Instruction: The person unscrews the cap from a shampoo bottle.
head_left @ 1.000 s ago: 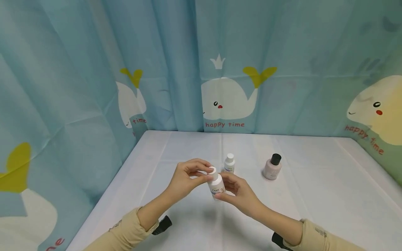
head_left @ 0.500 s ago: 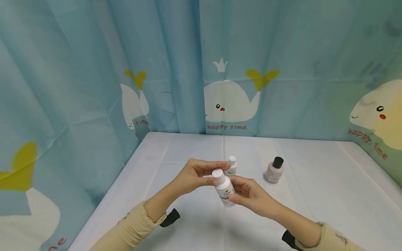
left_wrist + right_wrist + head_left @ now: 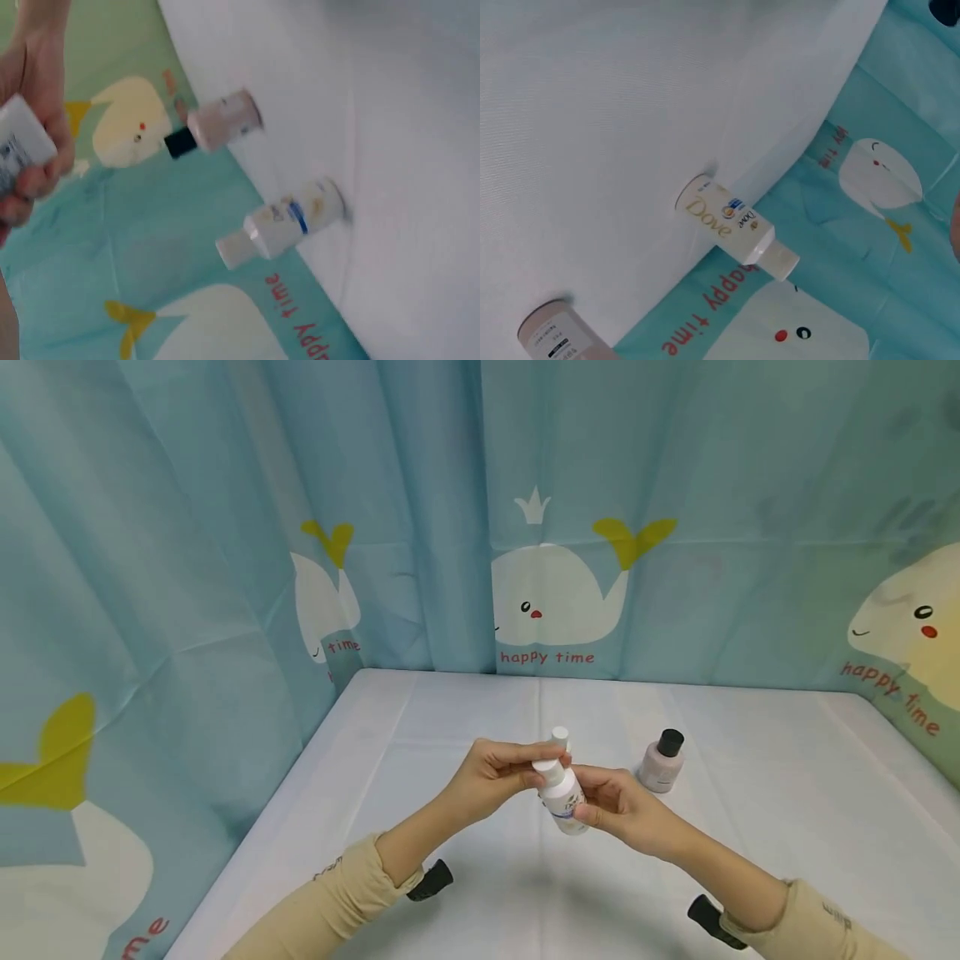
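We see the right hand (image 3: 622,802) wrapped round a white bottle (image 3: 564,792) held above the bench (image 3: 787,793); the left hand (image 3: 491,772) pinches its cap (image 3: 546,767); a second white bottle (image 3: 731,225) and a pink bottle (image 3: 662,762) stand behind.

Standing white bottle (image 3: 559,737) mostly hidden behind held bottle (image 3: 564,792); held bottle's label unreadable, cap fingers-covered.

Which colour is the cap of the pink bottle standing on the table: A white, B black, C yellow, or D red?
B: the pink bottle on the table, to the right of both hands, carries a black cap.
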